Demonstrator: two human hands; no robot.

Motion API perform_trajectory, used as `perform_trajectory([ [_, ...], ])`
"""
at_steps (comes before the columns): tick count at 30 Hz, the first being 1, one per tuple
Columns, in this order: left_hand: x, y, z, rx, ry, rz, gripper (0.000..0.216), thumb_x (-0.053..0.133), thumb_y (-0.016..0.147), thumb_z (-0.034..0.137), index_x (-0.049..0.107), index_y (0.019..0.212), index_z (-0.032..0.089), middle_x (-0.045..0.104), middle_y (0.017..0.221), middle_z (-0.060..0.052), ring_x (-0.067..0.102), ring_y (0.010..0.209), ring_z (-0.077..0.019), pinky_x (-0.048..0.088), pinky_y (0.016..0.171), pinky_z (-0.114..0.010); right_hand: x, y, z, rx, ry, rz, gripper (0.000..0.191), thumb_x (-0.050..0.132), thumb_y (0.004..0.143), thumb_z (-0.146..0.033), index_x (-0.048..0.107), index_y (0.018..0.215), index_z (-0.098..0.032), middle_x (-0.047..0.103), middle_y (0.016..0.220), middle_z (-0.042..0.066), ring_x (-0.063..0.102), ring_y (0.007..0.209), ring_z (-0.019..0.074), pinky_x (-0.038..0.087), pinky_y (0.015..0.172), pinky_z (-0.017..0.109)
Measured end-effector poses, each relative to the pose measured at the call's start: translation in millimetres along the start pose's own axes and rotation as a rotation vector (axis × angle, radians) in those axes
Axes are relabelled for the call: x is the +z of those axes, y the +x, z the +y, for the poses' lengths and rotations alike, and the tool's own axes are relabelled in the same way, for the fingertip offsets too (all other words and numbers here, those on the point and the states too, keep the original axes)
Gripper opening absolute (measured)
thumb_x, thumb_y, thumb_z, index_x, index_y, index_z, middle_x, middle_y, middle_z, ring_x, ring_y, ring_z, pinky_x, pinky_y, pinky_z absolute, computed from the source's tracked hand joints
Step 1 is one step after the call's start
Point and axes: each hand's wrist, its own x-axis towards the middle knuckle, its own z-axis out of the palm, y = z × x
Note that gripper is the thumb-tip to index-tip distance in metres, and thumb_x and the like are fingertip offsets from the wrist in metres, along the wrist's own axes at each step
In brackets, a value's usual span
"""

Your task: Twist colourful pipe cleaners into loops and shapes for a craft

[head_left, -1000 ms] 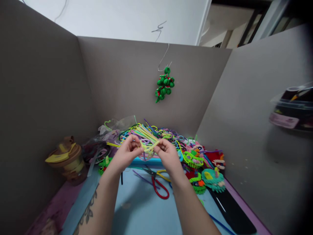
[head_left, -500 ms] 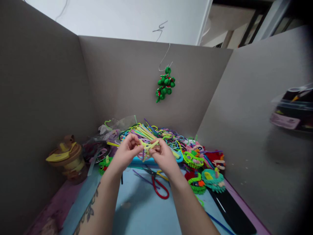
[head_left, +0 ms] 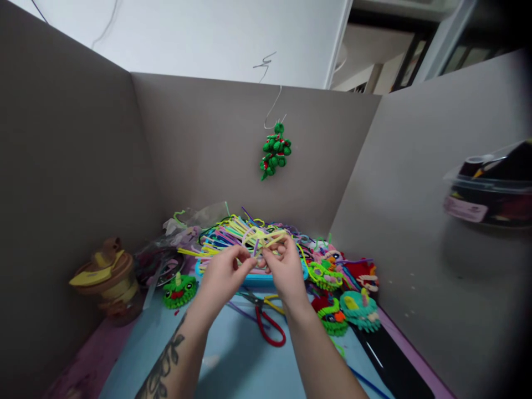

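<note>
My right hand (head_left: 285, 269) pinches a bent yellow pipe cleaner (head_left: 274, 239), its loops standing out above the fingertips. A short purple pipe cleaner (head_left: 256, 247) crosses this yellow piece, and the closed thumb and forefinger of my left hand (head_left: 226, 274) grip its lower end. Both hands are raised in front of a blue tray (head_left: 253, 281) heaped with loose pipe cleaners (head_left: 226, 233) of many colours. Below them, red-handled scissors (head_left: 270, 328) lie on the light blue table surface (head_left: 236, 366). Where the held strands join is too small to make out.
A green fuzzy frog-like figure (head_left: 179, 290) sits left of the tray. Several more, including a turquoise one (head_left: 361, 310), crowd the right side beside a black oblong object (head_left: 394, 354). A brown-lidded cup (head_left: 108, 271) stands far left. A green beaded ornament (head_left: 276, 149) hangs on the grey back panel (head_left: 199, 138).
My left hand has shifted from the yellow loops down to the purple strand. The yellow piece now leans toward my right hand. The camera view has moved slightly.
</note>
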Motion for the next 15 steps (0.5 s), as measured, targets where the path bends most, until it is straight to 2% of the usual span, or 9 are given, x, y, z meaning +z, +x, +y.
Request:
perform_trajectory([
  [6, 11.6, -3.0, -0.3, 0.033, 0.142, 0.008, 0.020, 0.049, 0.083, 0.032, 0.059, 0.070, 0.021, 0.060, 0.066, -0.001, 0.052, 0.061, -0.0156, 0.032, 0.056, -0.026, 1.4, -0.3, 3.7, 0.042, 0.067, -0.007, 0.032, 0.061, 0.070, -0.020, 0.041, 0.095, -0.024, 0.054, 0.075, -0.005, 0.056, 0.045, 0.0081, 0.044, 0.036, 0.018],
  [11, 16.1, -0.8, -4.0, -0.037, 0.069, -0.055, 0.025, 0.049, 0.083, 0.041, 0.059, 0.074, 0.019, 0.061, 0.066, 0.000, 0.051, 0.057, -0.0147, 0.033, 0.054, -0.025, 1.1, 1.6, 7.3, 0.025, 0.102, 0.039, 0.036, 0.062, 0.068, -0.018, 0.043, 0.099, -0.024, 0.053, 0.075, -0.006, 0.057, 0.048, 0.0083, 0.048, 0.038, 0.018],
  [15, 20.7, 0.3, -5.2, -0.105, -0.078, -0.055, 0.023, 0.052, 0.080, 0.040, 0.055, 0.073, 0.018, 0.059, 0.064, 0.001, 0.051, 0.056, -0.0139, 0.035, 0.053, -0.024, 0.0, 3.3, 7.8, 0.026, 0.100, 0.029, 0.035, 0.063, 0.067, -0.016, 0.044, 0.095, -0.024, 0.054, 0.073, -0.007, 0.056, 0.047, 0.0081, 0.048, 0.037, 0.017],
])
